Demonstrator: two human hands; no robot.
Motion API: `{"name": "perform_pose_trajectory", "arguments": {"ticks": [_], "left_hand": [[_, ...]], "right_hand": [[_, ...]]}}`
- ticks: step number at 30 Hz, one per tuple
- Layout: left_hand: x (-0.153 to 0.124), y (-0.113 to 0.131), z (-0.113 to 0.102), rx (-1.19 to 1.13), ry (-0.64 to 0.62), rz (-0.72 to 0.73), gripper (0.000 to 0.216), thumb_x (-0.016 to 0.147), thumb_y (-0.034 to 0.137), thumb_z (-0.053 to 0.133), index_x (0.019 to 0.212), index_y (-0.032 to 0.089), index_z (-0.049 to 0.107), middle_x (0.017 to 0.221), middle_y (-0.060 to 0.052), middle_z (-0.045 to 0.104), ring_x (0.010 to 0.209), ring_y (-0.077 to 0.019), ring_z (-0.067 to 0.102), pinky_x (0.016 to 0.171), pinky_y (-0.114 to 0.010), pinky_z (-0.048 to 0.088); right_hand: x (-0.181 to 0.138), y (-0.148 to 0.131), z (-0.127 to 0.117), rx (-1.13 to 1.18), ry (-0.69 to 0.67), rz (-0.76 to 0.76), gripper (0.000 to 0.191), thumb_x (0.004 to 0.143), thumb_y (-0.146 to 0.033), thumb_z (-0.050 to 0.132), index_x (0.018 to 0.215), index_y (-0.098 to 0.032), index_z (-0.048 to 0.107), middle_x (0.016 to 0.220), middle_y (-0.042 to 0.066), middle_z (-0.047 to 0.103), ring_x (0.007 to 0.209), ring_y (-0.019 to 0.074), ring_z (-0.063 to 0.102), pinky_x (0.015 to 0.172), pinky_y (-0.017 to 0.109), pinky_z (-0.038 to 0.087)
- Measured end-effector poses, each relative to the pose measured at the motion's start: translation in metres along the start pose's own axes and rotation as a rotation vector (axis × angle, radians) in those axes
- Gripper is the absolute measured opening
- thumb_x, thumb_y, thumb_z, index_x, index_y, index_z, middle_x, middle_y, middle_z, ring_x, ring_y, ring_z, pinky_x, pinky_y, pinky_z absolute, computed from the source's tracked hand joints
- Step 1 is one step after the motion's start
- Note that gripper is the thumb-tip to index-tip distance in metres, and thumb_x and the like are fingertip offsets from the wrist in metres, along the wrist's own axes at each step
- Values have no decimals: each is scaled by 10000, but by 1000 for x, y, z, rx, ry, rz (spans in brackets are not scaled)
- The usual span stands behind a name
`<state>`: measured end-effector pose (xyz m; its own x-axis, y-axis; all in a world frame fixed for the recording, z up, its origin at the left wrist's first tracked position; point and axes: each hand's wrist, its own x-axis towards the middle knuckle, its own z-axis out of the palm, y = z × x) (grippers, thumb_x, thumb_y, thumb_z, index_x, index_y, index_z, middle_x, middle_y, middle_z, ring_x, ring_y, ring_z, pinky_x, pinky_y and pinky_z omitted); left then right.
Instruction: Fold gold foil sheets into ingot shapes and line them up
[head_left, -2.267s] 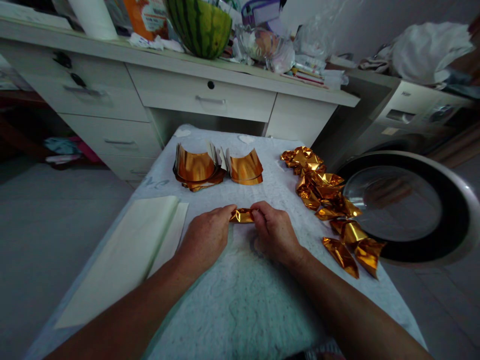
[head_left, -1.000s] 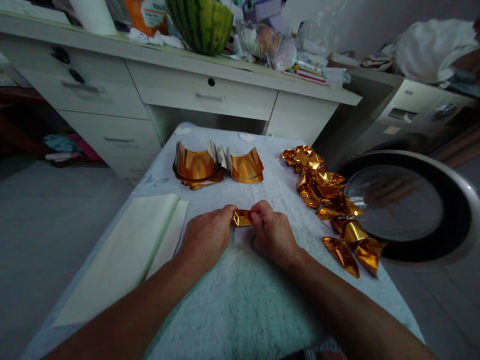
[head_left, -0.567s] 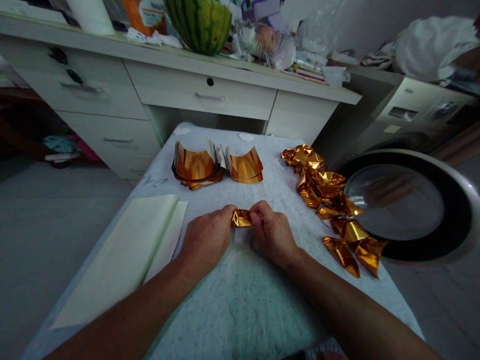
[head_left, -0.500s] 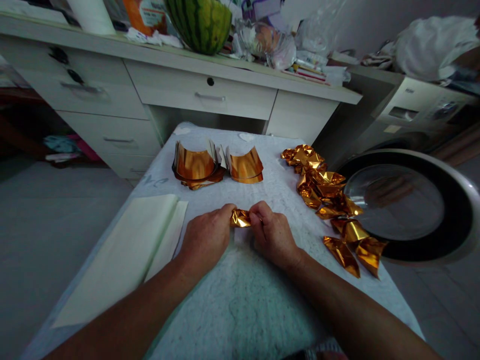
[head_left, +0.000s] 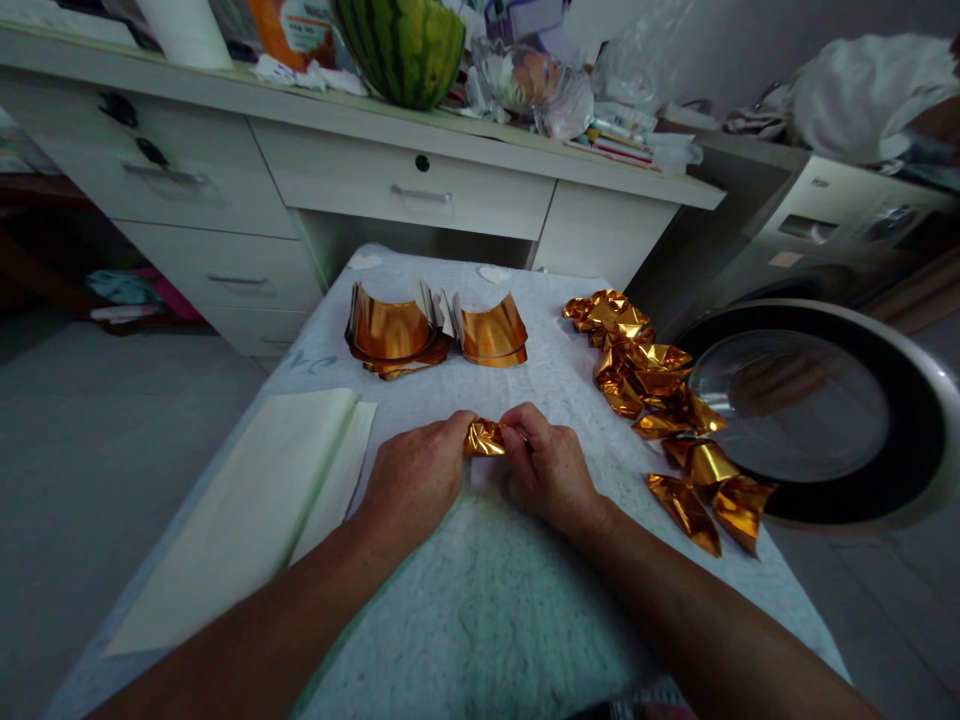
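Between my two hands is a small piece of shiny gold foil paper (head_left: 484,438), crumpled and folded. My left hand (head_left: 420,465) pinches its left end, and my right hand (head_left: 549,468) pinches the right end. Both hands are closed, just above the cloth-covered table (head_left: 517,620). Beyond them stand two stacks of curved gold foil sheets, the left stack (head_left: 390,330) thicker than the right stack (head_left: 491,333). To the right lies a row of folded gold foil pieces (head_left: 649,370). The undersides of my fingers are hidden.
Folded pale paper (head_left: 247,500) lies on the table's left side. An open washing machine door (head_left: 814,410) reaches the table's right edge. Behind stands a white desk with drawers (head_left: 420,190), holding a cut watermelon (head_left: 405,50), a glass bowl (head_left: 517,75) and plastic bags.
Both hands and the foil piece have shifted very slightly to the right. The grip of each hand stays the same, and everything else lies as before.
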<state>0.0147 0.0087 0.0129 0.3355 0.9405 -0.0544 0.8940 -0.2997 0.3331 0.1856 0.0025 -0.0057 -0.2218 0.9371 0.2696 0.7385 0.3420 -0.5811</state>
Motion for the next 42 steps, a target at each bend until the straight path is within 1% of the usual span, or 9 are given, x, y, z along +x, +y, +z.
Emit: {"name": "perform_pose_trajectory", "arguments": {"ticks": [4, 7, 12, 20, 27, 31, 36, 38, 42], "left_hand": [[0, -2, 2, -113, 60, 32, 310, 984, 210, 319, 1126, 208, 595, 919, -47, 739, 820, -215, 700, 680, -303, 470], [-1, -3, 3, -212, 109, 55, 334, 996, 224, 297, 1135, 199, 599, 953, -49, 737, 852, -196, 693, 716, -293, 487], [-1, -2, 5, -215, 166, 30, 335, 986, 203, 316, 1177, 190, 590, 1071, -71, 734, 938, -213, 695, 792, -328, 508], [1, -3, 5, -109, 126, 8, 320, 965, 172, 353, 1186, 207, 583, 1039, -57, 747, 932, -222, 705, 780, -326, 514], [-1, 4, 4, -115, 78, 35, 330, 950, 146, 350, 1189, 200, 571, 1034, -64, 745, 955, -220, 709, 795, -317, 515], [-1, 4, 4, -114, 81, 23, 341, 950, 144, 344, 1201, 195, 569, 1052, -74, 742, 979, -236, 705, 806, -336, 512], [0, 1, 3, -103, 119, -13, 303, 969, 178, 336, 1125, 205, 594, 950, -50, 745, 870, -231, 710, 715, -320, 502], [0, 1, 3, -99, 122, 1, 295, 961, 172, 346, 1124, 203, 590, 937, -48, 745, 860, -221, 710, 708, -310, 504], [0, 0, 7, -111, 133, 61, 327, 951, 155, 350, 1194, 204, 564, 1011, -55, 750, 912, -206, 712, 756, -306, 526]], "right_hand": [[2, -1, -2, 39, 47, 2, 165, 950, -266, 417, 914, -202, 565, 666, -17, 646, 534, 126, 573, 539, 219, 351], [2, -3, -3, 68, 64, 40, 153, 950, -273, 427, 925, -202, 560, 660, -16, 642, 533, 128, 572, 536, 220, 358], [2, -4, -3, 104, 85, 55, 150, 958, -282, 421, 906, -210, 542, 669, -14, 646, 548, 131, 578, 539, 217, 371], [0, -4, 0, 65, 48, -10, 150, 958, -260, 404, 904, -209, 534, 660, -19, 637, 528, 126, 567, 527, 221, 348], [0, -2, 0, 18, 111, 50, 170, 962, -278, 406, 896, -211, 548, 665, -13, 645, 538, 131, 577, 543, 224, 362], [0, -2, 1, 24, 114, 49, 168, 961, -271, 406, 888, -210, 545, 645, -20, 630, 520, 125, 563, 536, 221, 356], [-1, -4, 1, 64, 61, -29, 158, 959, -265, 408, 900, -207, 542, 650, -21, 628, 513, 116, 553, 520, 212, 346], [-1, -5, 1, 63, 55, -32, 161, 957, -263, 404, 896, -207, 541, 647, -21, 627, 506, 116, 547, 514, 212, 342], [-1, -5, 0, 28, 112, 21, 157, 954, -254, 404, 890, -211, 540, 652, -19, 637, 505, 118, 545, 519, 215, 348]]}}
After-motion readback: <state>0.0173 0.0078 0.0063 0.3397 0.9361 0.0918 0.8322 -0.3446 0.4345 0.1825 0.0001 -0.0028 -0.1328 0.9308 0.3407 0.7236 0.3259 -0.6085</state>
